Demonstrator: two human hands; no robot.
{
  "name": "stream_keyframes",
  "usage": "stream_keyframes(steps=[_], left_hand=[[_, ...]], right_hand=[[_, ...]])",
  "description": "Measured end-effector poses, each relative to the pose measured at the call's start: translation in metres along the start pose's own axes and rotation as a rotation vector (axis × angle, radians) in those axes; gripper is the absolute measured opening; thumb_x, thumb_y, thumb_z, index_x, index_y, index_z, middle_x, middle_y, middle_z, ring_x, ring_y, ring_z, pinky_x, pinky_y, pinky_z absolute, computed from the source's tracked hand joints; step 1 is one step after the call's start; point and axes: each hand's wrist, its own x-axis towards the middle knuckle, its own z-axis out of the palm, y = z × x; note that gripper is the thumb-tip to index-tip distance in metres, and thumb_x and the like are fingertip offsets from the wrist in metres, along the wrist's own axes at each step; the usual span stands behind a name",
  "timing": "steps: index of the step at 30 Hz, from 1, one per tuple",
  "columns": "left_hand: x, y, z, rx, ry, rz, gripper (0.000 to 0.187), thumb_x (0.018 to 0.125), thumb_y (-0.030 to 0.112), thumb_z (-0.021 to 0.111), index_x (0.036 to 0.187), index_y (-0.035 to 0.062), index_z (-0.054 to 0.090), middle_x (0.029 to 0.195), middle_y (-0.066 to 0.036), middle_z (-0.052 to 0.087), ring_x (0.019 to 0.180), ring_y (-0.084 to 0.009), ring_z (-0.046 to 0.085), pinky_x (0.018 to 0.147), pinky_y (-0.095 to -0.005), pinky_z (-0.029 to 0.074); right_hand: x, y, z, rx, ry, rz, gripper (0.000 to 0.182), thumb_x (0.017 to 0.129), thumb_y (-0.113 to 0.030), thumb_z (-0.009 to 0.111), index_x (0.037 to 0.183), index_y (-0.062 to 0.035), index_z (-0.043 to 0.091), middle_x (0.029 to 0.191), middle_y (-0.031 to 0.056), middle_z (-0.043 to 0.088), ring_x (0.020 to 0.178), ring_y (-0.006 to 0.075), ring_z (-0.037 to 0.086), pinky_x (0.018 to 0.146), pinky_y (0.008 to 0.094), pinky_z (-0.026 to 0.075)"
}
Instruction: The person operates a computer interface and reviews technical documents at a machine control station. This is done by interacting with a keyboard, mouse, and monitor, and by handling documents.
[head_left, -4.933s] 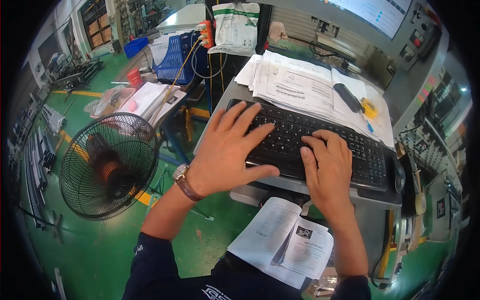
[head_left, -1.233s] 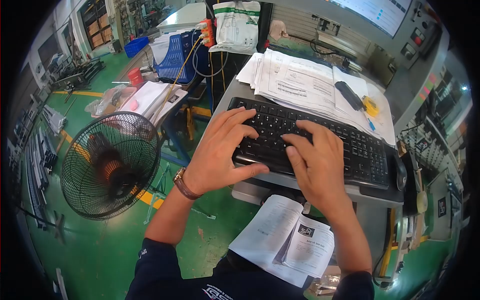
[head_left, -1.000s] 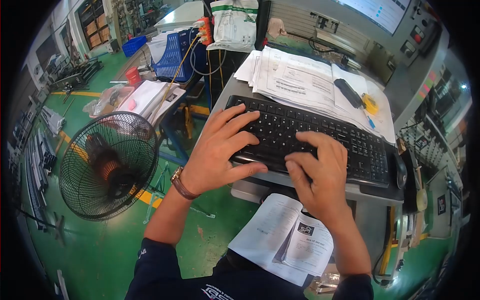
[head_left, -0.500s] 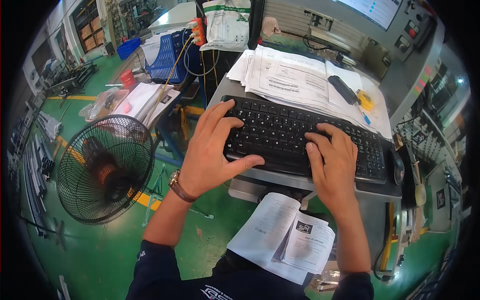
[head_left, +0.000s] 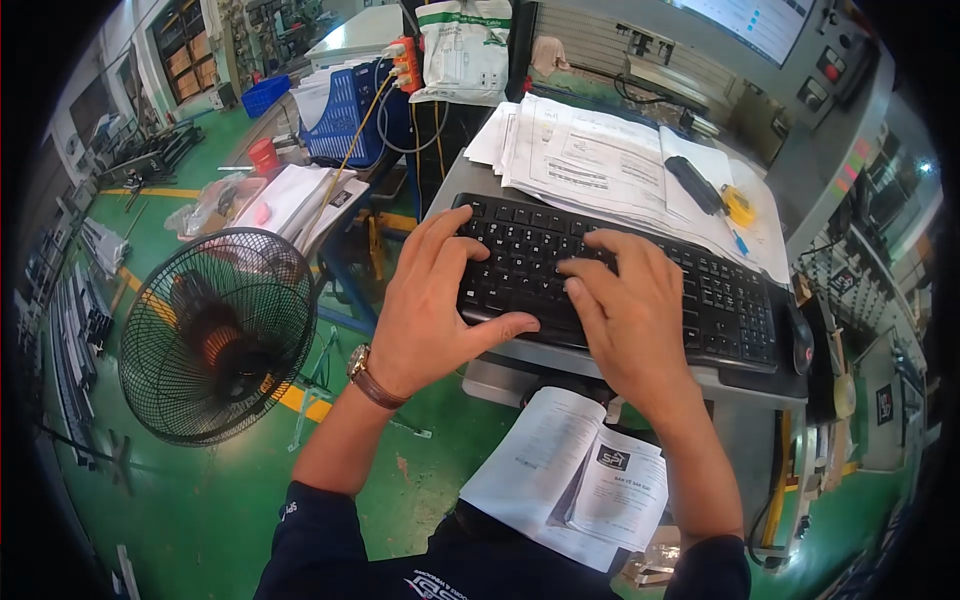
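A black keyboard [head_left: 720,300] lies on a grey machine shelf [head_left: 745,385]. My left hand [head_left: 430,300] rests on its left end, fingers spread over the keys and thumb along the front edge. My right hand [head_left: 625,310] lies over the middle of the keyboard, fingers curled down onto the keys. Neither hand holds anything. A brown-strapped watch [head_left: 368,372] is on my left wrist. Folded printed papers [head_left: 570,480] lie on my lap below the shelf.
Behind the keyboard lies a stack of papers [head_left: 600,165] with a black marker [head_left: 695,185] and a yellow tape measure [head_left: 740,210] on it. A black mouse [head_left: 797,338] sits at the right. A floor fan [head_left: 215,335] stands left; a blue basket [head_left: 350,105] is beyond.
My right hand has shifted left from the right part of the keyboard to its middle. My left hand stays on the left end, fingers bent a little more.
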Motion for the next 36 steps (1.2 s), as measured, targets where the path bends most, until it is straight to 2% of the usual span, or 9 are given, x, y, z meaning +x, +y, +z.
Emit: stream_keyframes(steps=[4,7,10,11,16,21,26,30,36], left_hand=[[0.001,0.001,-0.001,0.015,-0.001,0.02,0.084,0.075,0.055,0.103,0.125,-0.0019,0.067,0.158,-0.031,0.058,0.148,-0.052,0.055,0.122,-0.0574,0.047],[0.001,-0.003,-0.002,0.068,-0.028,0.092,0.082,0.075,0.053,0.104,0.123,-0.0021,0.067,0.16,-0.032,0.057,0.148,-0.0519,0.055,0.122,-0.0566,0.047],[0.002,0.001,-0.002,-0.012,0.019,0.036,0.078,0.076,0.051,0.104,0.121,-0.002,0.068,0.162,-0.032,0.055,0.148,-0.0518,0.055,0.122,-0.0567,0.047],[0.002,-0.001,-0.002,0.015,0.003,0.075,0.075,0.076,0.048,0.104,0.119,-0.002,0.069,0.165,-0.031,0.054,0.148,-0.0517,0.055,0.122,-0.0565,0.048],[0.002,0.002,-0.004,0.01,-0.024,0.076,0.075,0.079,0.048,0.102,0.126,-0.0016,0.071,0.165,-0.029,0.054,0.147,-0.0517,0.056,0.122,-0.0566,0.048],[0.002,-0.003,-0.003,0.051,-0.077,0.138,0.076,0.082,0.048,0.1,0.135,0.0008,0.073,0.164,-0.027,0.056,0.148,-0.0507,0.056,0.122,-0.057,0.048],[0.003,0.005,-0.004,0.0,-0.041,0.052,0.072,0.083,0.046,0.098,0.135,0.0021,0.075,0.161,-0.025,0.059,0.148,-0.0502,0.056,0.122,-0.057,0.049],[0.003,0.004,-0.006,-0.009,-0.072,0.112,0.067,0.085,0.044,0.096,0.136,0.0058,0.076,0.164,-0.022,0.059,0.152,-0.0491,0.053,0.125,-0.0568,0.046],[0.004,-0.006,-0.01,0.03,-0.154,0.265,0.062,0.087,0.041,0.093,0.139,0.0116,0.078,0.168,-0.018,0.058,0.158,-0.0477,0.049,0.128,-0.0573,0.041]], right_hand=[[-0.009,-0.001,-0.008,-0.002,-0.011,0.056,0.016,0.106,-0.019,0.077,0.116,-0.0079,0.082,0.136,0.0129,0.07,0.131,0.0349,0.063,0.112,0.0512,0.044],[-0.009,0.003,-0.011,0.017,-0.014,0.067,0.016,0.106,-0.018,0.076,0.117,-0.0076,0.082,0.135,0.0131,0.07,0.13,0.0353,0.063,0.112,0.0514,0.044],[-0.002,0.004,-0.007,0.015,0.005,0.076,0.019,0.107,-0.018,0.076,0.121,-0.0078,0.082,0.136,0.013,0.07,0.129,0.0352,0.063,0.111,0.0514,0.044],[-0.002,0.005,-0.004,0.009,0.002,0.074,0.02,0.107,-0.018,0.075,0.123,-0.008,0.082,0.136,0.0129,0.07,0.129,0.0351,0.063,0.111,0.0513,0.044],[-0.006,0.003,-0.004,-0.023,-0.026,0.061,0.021,0.106,-0.018,0.077,0.123,-0.0077,0.083,0.136,0.0121,0.07,0.13,0.0339,0.062,0.112,0.0507,0.044],[-0.02,-0.011,-0.016,0.131,0.067,-0.032,0.019,0.093,-0.009,0.086,0.111,-0.009,0.083,0.127,0.011,0.072,0.12,0.0349,0.068,0.106,0.049,0.047],[-0.033,-0.008,-0.021,0.104,0.038,0.019,0.018,0.094,-0.009,0.084,0.112,-0.0087,0.082,0.13,0.0119,0.072,0.124,0.0353,0.067,0.108,0.049,0.047],[-0.04,0.0,-0.026,0.066,0.04,0.092,0.022,0.096,-0.01,0.083,0.117,-0.0066,0.081,0.133,0.0129,0.072,0.127,0.0362,0.066,0.11,0.0493,0.045],[-0.051,0.01,-0.032,0.004,0.003,0.15,0.025,0.104,-0.015,0.076,0.126,-0.0053,0.08,0.137,0.0139,0.071,0.132,0.0356,0.063,0.115,0.0498,0.042]])
